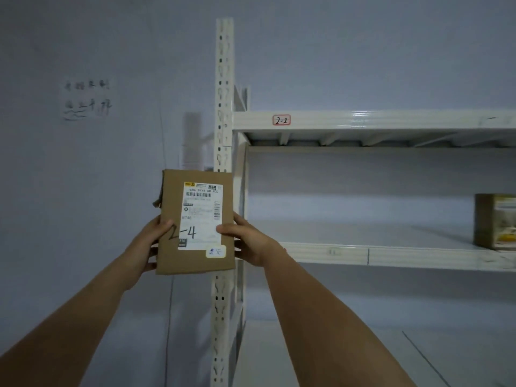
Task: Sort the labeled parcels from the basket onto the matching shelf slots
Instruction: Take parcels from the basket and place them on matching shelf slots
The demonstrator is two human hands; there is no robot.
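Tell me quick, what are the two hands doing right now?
Left hand: closed on the left edge of the brown parcel, thumb across its front.
Right hand: closed on the parcel's right edge, thumb on the white label.

The scene is dim, with a cool bluish cast over the wall [83, 191]. A small glare streak sits on the front edge of the upper shelf [363, 118]. The post [223, 107] throws a soft shadow on the wall to its left. The parcel [195, 222] label is fairly sharp; the wall writing [86, 99] is blurred. The forearms stretch wide toward the lower corners.
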